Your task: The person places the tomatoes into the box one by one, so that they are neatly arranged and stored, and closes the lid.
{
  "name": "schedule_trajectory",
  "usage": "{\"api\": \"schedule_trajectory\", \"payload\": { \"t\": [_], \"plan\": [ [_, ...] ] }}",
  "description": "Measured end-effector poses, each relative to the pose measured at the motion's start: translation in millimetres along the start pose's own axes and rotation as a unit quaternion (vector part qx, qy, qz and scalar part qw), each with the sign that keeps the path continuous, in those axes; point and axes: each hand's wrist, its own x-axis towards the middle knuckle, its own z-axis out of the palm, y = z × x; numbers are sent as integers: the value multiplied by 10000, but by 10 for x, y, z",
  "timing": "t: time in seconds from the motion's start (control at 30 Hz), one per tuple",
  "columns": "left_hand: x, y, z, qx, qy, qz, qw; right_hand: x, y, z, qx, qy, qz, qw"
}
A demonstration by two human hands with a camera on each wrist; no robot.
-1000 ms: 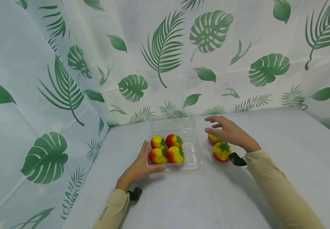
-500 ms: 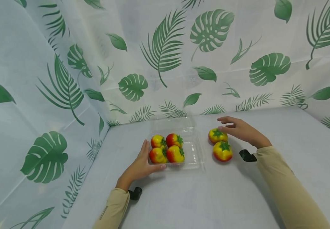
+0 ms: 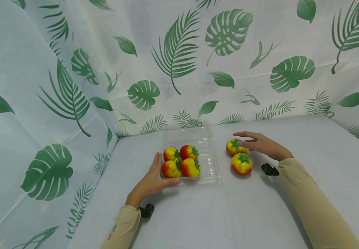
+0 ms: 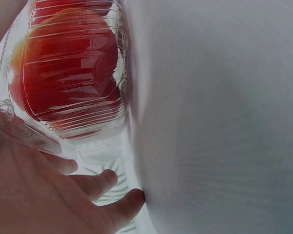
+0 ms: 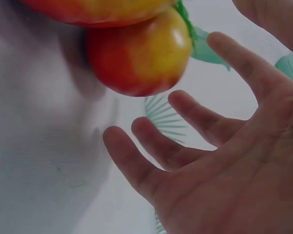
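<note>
A: Where's our piece?
B: Glossy round red-and-yellow fruit (image 3: 233, 150) with a green leafy cap (image 3: 234, 143). On the white table (image 3: 182, 218), right of the box, just beyond a matching nearer fruit (image 3: 241, 167).
A: Grip state?
B: Our right grip (image 3: 264, 145): fingers spread, loosely bent, thumb by the cap, holding nothing. We can't tell if the thumb touches. Our left grip (image 3: 152, 180): fingers straight along the box's left side, thumb along the near side, resting there, not clamped.
A: Handling?
B: Looks like a moulded model; we'd guess light, firm, slick, hard to bruise. We'd take it round the widest part, below the cap. Could roll if nudged.
A: Container?
B: Thin clear ribbed plastic box (image 3: 211, 167), probably flimsy; we'd expect the walls to flex if squeezed. What we read as its lid (image 3: 187, 134) lies behind. Four matching fruits (image 3: 171, 169) sit two by two in its left part.
</note>
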Motion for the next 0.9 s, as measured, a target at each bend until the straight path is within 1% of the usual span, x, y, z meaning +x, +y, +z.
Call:
{"api": "schedule_trajectory", "payload": {
  "t": [0.17,0.5,0.57,0.73,0.9],
  "plan": [
    [-1,-10,4,21,8,8,10000,57,58,33,-56,-112,106,9999],
    [0,-4,-10,39,-42,41,10000,138,108,102,-230,-94,423,9988],
    [2,-6,-9,49,-45,28,10000,153,111,112,-223,-87,432,9988],
    [4,1,-9,56,-51,-30,10000,158,117,108,-274,68,496,9984],
    [11,4,-10,80,-50,-77,9999,158,132,106,-266,211,660,9972]
  ]
}}
